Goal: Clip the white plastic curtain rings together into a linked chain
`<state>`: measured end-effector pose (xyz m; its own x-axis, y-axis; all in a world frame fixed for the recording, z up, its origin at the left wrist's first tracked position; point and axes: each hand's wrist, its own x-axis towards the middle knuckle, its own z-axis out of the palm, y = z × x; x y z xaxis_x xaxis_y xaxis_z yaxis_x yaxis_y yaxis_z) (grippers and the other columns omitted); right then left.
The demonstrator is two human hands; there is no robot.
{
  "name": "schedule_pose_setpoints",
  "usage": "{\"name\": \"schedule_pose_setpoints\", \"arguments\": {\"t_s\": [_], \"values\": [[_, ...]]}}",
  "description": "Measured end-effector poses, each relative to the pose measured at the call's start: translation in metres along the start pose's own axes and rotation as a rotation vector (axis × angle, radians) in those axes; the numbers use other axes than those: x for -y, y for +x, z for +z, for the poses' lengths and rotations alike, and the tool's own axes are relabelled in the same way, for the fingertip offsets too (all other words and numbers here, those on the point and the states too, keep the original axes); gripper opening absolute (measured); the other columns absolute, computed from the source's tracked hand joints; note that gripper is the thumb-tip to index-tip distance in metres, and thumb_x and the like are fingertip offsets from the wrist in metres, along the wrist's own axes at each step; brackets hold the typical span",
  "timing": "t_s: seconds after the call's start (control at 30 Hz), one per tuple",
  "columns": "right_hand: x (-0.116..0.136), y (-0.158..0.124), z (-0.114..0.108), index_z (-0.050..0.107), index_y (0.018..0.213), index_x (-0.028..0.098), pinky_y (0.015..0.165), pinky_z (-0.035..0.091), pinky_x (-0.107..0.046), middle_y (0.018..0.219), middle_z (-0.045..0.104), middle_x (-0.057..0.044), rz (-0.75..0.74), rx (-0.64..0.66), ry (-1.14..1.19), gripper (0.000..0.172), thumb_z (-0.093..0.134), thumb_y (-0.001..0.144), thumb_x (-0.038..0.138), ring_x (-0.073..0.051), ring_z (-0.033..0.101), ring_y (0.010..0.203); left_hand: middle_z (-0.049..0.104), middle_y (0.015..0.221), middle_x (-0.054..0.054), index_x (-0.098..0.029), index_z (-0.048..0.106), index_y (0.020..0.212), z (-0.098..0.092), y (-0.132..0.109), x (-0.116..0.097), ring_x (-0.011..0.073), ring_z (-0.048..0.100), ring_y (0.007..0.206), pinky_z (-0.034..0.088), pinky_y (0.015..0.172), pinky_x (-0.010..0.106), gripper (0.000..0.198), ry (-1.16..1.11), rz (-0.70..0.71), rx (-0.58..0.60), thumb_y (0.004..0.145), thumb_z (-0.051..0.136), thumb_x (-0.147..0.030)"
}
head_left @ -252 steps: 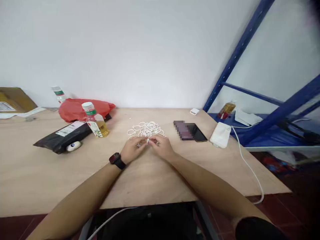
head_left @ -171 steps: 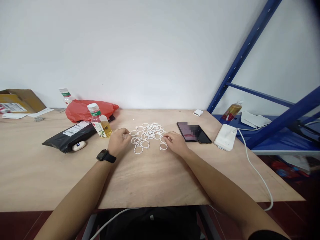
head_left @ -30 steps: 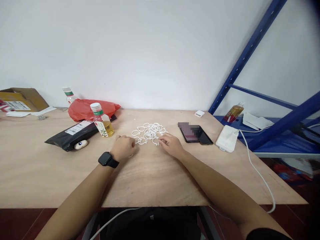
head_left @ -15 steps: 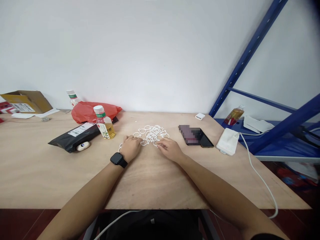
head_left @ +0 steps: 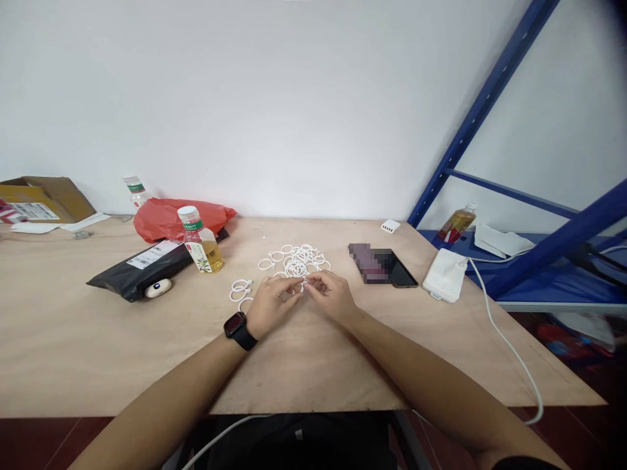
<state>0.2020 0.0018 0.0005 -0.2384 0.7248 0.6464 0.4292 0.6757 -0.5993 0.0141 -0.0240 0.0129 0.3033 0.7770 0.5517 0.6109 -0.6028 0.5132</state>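
My left hand (head_left: 272, 303), with a black watch on its wrist, and my right hand (head_left: 335, 296) meet at the near side of a pile of white curtain rings (head_left: 304, 258). Between their fingertips they pinch one small white ring (head_left: 302, 286), mostly covered by the fingers. Each ring in the pile is thin and round with a small eyelet. Left of my left hand lies a separate group of white rings (head_left: 239, 291), partly overlapping.
A tea bottle (head_left: 208, 254) stands left, beside a black parcel bag (head_left: 147, 264), an earbud case (head_left: 157, 288) and a red plastic bag (head_left: 159, 219). To the right lie two phones (head_left: 402, 269), a white power bank (head_left: 445, 274) with its cable, and a charger (head_left: 390, 226).
My left hand has left the rings at the left and moved right to meet my right hand. A ring is now pinched between both hands, and the separate group at the left is uncovered.
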Motion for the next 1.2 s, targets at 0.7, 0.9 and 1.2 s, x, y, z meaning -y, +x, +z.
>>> {"name": "schedule_pose_setpoints", "arguments": {"t_s": [0.7,0.9,1.2], "values": [[0.008,0.001,-0.003,0.075,0.086,0.021,0.063,0.052,-0.026,0.078,0.074,-0.002,0.137,0.134,0.247,0.012,0.068,0.084,0.031,-0.015,0.066,0.067,0.076,0.089,0.002,-0.026,0.074,0.098,-0.006,0.002,0.004,0.0159,0.068,0.077,0.048,0.077,0.032,0.018,0.016,0.046,0.021,0.093,0.057,-0.029],[0.004,0.0,-0.002,0.073,0.082,0.02,0.062,0.051,-0.026,0.076,0.073,-0.003,0.233,0.168,0.366,0.016,0.07,0.081,0.036,-0.015,0.065,0.068,0.075,0.088,0.002,-0.024,0.073,0.092,-0.008,0.003,0.001,0.0164,0.067,0.078,0.046,0.078,0.032,0.017,0.022,0.044,0.056,0.093,0.057,-0.032],[0.005,-0.002,0.001,0.07,0.081,0.018,0.056,0.05,-0.024,0.069,0.07,-0.002,0.213,0.184,0.364,0.022,0.066,0.085,0.04,-0.013,0.063,0.06,0.072,0.079,0.001,-0.021,0.068,0.079,-0.011,0.005,-0.003,0.0157,0.063,0.075,0.044,0.078,0.033,0.021,0.016,0.049,0.037,0.092,0.056,-0.032]]}}
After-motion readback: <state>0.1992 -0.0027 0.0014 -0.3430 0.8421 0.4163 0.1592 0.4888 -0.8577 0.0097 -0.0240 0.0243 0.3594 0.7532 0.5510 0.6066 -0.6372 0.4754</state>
